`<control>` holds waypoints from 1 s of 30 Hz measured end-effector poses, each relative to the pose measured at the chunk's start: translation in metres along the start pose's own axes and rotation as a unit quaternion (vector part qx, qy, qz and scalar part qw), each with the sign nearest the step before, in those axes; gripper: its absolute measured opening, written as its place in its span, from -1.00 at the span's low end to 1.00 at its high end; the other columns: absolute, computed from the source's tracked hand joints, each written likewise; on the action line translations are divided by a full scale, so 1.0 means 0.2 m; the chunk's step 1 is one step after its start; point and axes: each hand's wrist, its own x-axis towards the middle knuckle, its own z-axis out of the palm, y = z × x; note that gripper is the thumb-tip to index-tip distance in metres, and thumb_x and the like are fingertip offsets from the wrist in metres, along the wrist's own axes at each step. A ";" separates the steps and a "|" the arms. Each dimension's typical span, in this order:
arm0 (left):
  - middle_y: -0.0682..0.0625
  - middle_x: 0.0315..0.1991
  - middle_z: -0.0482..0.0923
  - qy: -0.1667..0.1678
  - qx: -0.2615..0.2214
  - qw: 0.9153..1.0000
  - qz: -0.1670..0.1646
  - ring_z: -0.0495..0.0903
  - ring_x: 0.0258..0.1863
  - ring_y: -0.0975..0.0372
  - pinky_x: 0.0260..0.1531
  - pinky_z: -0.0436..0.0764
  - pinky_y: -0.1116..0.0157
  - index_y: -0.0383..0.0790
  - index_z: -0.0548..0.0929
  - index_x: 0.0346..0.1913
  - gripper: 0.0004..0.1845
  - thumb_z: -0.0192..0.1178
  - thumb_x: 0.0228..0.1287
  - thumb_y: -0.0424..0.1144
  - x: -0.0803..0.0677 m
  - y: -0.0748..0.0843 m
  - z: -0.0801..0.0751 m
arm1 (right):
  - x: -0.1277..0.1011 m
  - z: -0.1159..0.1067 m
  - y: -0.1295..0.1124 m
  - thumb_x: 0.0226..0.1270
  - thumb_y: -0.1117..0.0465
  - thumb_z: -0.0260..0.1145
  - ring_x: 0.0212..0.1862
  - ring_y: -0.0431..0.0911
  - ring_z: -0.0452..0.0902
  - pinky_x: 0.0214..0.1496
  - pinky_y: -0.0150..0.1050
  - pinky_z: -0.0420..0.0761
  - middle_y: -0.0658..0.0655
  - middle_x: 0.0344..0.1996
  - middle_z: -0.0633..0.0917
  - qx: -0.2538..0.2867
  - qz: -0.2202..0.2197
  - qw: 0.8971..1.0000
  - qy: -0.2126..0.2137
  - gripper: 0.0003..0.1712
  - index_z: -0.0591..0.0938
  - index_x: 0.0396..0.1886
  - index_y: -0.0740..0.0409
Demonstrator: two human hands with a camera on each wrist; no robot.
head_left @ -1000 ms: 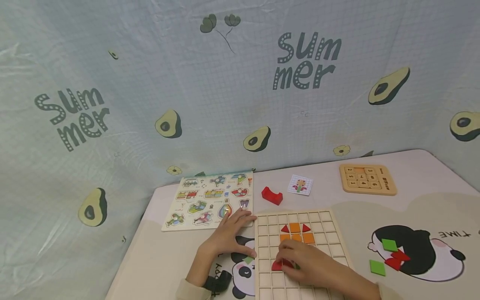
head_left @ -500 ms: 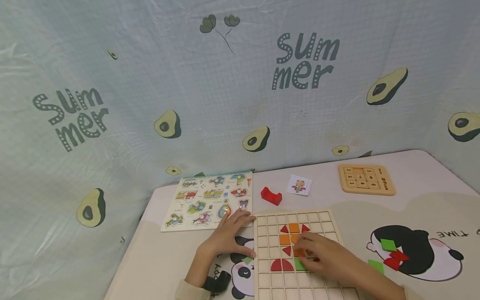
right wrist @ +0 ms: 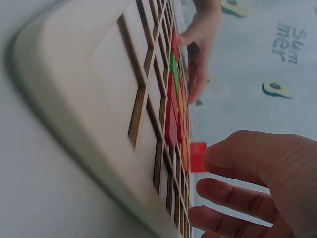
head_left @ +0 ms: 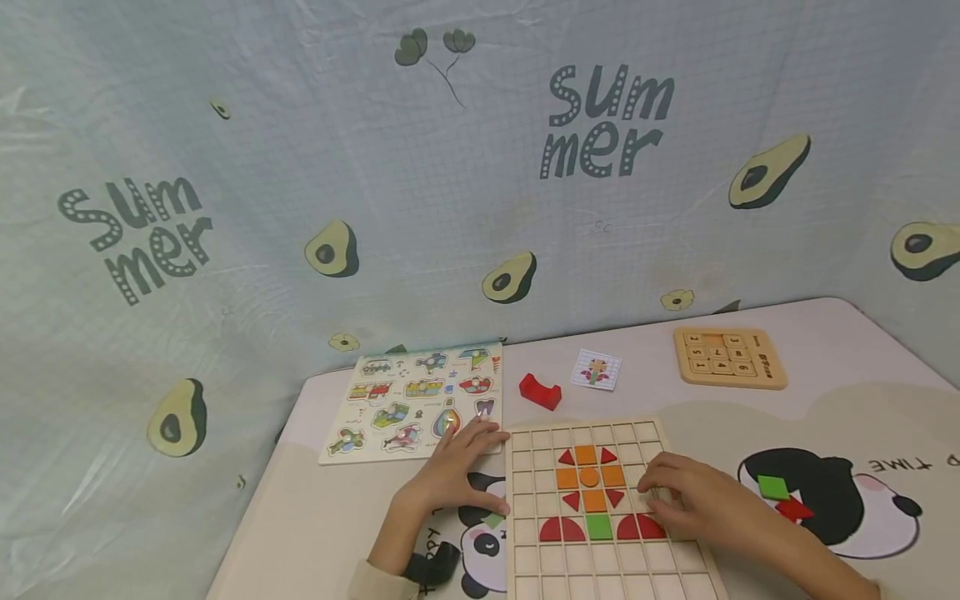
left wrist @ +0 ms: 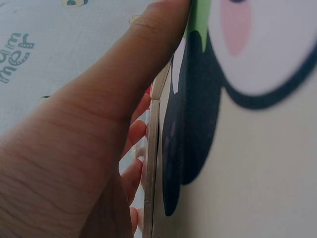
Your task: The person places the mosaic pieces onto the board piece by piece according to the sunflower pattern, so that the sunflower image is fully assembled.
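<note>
A wooden grid board (head_left: 534, 560) lies on the table in the head view. Orange squares and red triangles surround an orange disc (head_left: 589, 477) on it. Below sits a green square tile (head_left: 599, 527), with red quarter-round tiles (head_left: 561, 529) at its left and more red quarter-rounds (head_left: 637, 527) at its right. My left hand (head_left: 450, 475) has thumb and fingers spread along the board's left edge. Over the right side hovers my right hand (head_left: 693, 504), fingers loosely bent; the right wrist view shows nothing between its fingers (right wrist: 223, 193).
Behind the board are a red curved block (head_left: 540, 392) and a pattern card (head_left: 596, 369). A picture puzzle board (head_left: 412, 404) lies back left, a wooden number puzzle (head_left: 729, 358) back right. A green tile (head_left: 772, 487) and a red tile (head_left: 793, 508) lie on the right.
My right hand has moved right from the middle of the pattern, uncovering the orange tiles and the red quarter-rounds at the right. My left hand has stayed at the board's edge.
</note>
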 end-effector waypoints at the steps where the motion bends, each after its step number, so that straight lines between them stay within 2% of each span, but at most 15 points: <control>1: 0.03 0.42 0.22 0.000 -0.001 1.000 -0.001 -0.03 0.52 0.05 0.47 -0.20 -0.16 0.06 0.36 0.40 0.00 0.52 -0.19 0.23 0.00 0.00 0.00 | -0.01 -0.01 0.02 0.29 0.10 0.37 -0.29 -0.36 0.39 -0.28 -0.41 0.59 -0.21 -0.23 0.56 0.002 -0.004 1.000 0.005 -0.92 0.69 -0.23 -0.12; 5: 0.02 0.42 0.21 -0.001 -0.001 1.000 -0.002 -0.05 0.53 0.05 0.47 -0.21 -0.16 0.06 0.37 0.40 0.00 0.52 -0.19 0.23 0.00 0.01 0.00 | -0.06 -0.03 0.10 0.26 0.18 0.40 -0.35 -0.42 0.33 -0.41 -0.45 0.46 -0.18 -0.31 0.57 -0.004 -0.036 0.998 0.046 -0.93 0.68 -0.28 -0.09; 8: 0.01 0.42 0.21 -0.002 -0.001 1.000 -0.001 -0.05 0.53 0.04 0.47 -0.20 -0.17 0.05 0.37 0.40 0.00 0.52 -0.19 0.22 0.00 0.01 -0.01 | -0.10 -0.06 0.15 0.25 0.19 0.41 -0.35 -0.44 0.33 -0.41 -0.44 0.46 -0.20 -0.32 0.57 -0.020 -0.028 0.998 0.060 -0.91 0.67 -0.29 -0.10; 10: 0.01 0.42 0.21 -0.002 -0.002 1.000 0.000 -0.06 0.53 0.03 0.47 -0.20 -0.18 0.05 0.37 0.40 0.00 0.52 -0.18 0.21 0.00 0.01 -0.01 | -0.12 -0.09 0.18 0.25 0.17 0.40 -0.35 -0.44 0.33 -0.42 -0.42 0.46 -0.22 -0.32 0.57 -0.026 -0.017 0.998 0.055 -0.93 0.67 -0.30 -0.10; 12: 0.00 0.42 0.21 -0.002 -0.004 1.000 0.001 -0.05 0.53 0.03 0.47 -0.20 -0.18 0.05 0.37 0.40 -0.01 0.52 -0.18 0.21 0.00 0.01 -0.01 | -0.14 -0.12 0.21 0.26 0.16 0.40 -0.36 -0.45 0.33 -0.42 -0.41 0.48 -0.26 -0.31 0.56 -0.027 0.002 0.999 0.035 -0.94 0.67 -0.30 -0.08; 17: 0.01 0.42 0.21 -0.003 -0.006 1.000 0.000 -0.06 0.53 0.02 0.46 -0.19 -0.19 0.05 0.37 0.40 -0.01 0.52 -0.19 0.21 -0.01 0.01 -0.01 | -0.17 -0.16 0.26 0.27 0.14 0.39 -0.40 -0.45 0.32 -0.46 -0.42 0.45 -0.29 -0.38 0.53 -0.008 0.014 1.000 -0.013 -0.94 0.66 -0.31 -0.02; 21: 0.01 0.42 0.21 -0.002 -0.003 1.000 0.002 -0.05 0.53 0.03 0.47 -0.19 -0.18 0.05 0.37 0.40 0.00 0.52 -0.19 0.22 -0.01 0.00 -0.01 | -0.19 -0.20 0.28 0.19 0.03 0.44 -0.44 -0.42 0.29 -0.48 -0.42 0.37 -0.25 -0.46 0.48 0.025 0.049 0.996 -0.066 -0.82 0.63 -0.30 -0.05; 24: 0.01 0.42 0.22 0.000 -0.001 1.000 0.003 -0.05 0.53 0.03 0.47 -0.19 -0.17 0.05 0.37 0.40 0.00 0.52 -0.19 0.22 -0.01 0.00 -0.01 | -0.21 -0.21 0.31 0.08 0.00 0.52 -0.48 -0.43 0.27 -0.51 -0.45 0.34 -0.24 -0.49 0.44 0.046 0.031 0.995 -0.082 -0.71 0.59 -0.30 -0.07; 28: 0.02 0.42 0.21 0.001 -0.001 1.000 0.004 -0.06 0.53 0.03 0.47 -0.19 -0.17 0.06 0.37 0.39 0.00 0.52 -0.19 0.23 0.00 0.00 -0.01 | -0.24 -0.21 0.33 -0.04 0.08 0.59 -0.48 -0.44 0.26 -0.52 -0.49 0.33 -0.27 -0.48 0.40 0.057 -0.028 0.994 -0.086 -0.60 0.53 -0.29 -0.10; 30: 0.02 0.42 0.21 0.000 -0.002 1.000 0.004 -0.06 0.53 0.04 0.47 -0.20 -0.16 0.06 0.37 0.40 0.00 0.52 -0.19 0.22 0.00 0.00 -0.01 | -0.25 -0.21 0.34 -0.08 0.09 0.60 -0.46 -0.44 0.26 -0.52 -0.48 0.33 -0.26 -0.48 0.40 0.066 -0.021 0.993 -0.099 -0.57 0.51 -0.30 -0.12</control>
